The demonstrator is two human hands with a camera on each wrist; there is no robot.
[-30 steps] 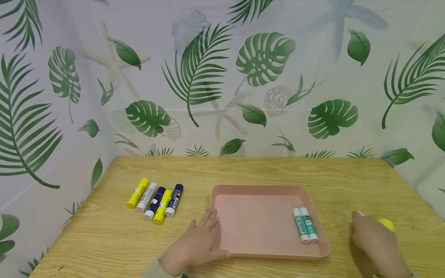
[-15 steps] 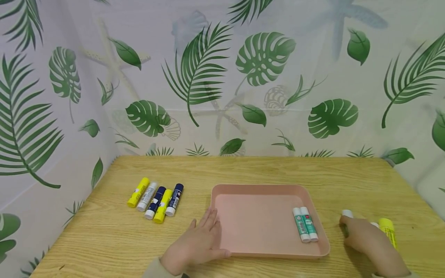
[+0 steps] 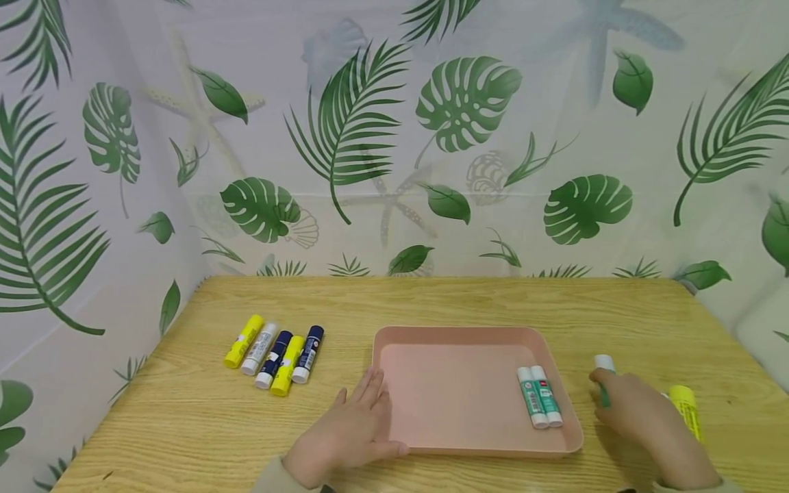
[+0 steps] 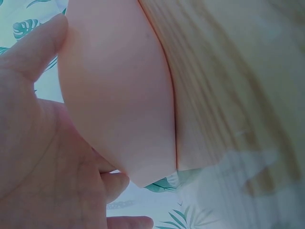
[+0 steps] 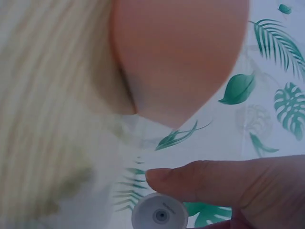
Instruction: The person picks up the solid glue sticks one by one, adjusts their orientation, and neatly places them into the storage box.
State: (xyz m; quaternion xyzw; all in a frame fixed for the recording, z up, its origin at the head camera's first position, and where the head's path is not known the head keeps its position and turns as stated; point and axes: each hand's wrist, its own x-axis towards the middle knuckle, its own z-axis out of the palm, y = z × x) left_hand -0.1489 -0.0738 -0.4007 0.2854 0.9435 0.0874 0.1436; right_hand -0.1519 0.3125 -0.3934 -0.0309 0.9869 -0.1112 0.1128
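My right hand [image 3: 641,418] holds a green glue stick [image 3: 605,363] with a white cap, just right of the pink tray [image 3: 444,397]. In the right wrist view, the thumb lies along the glue stick's round white end [image 5: 160,214]; the other fingers are mostly hidden. My left hand [image 3: 348,435] rests against the tray's left side, its fingers straight along the rim and its thumb at the near corner. Inside the tray, two green-and-white glue sticks [image 3: 539,397] lie side by side near the right wall.
On the table's left lies a row of several glue sticks [image 3: 274,356] in yellow, white and navy. A yellow glue stick [image 3: 685,407] lies beyond my right hand, with a white end of another partly hidden beside it. A leaf-patterned cloth [image 3: 481,239] stands behind the table [image 3: 431,301].
My right hand has taken hold of a green glue stick and moved left with it toward the tray, uncovering more of the yellow one. The left hand stays put.
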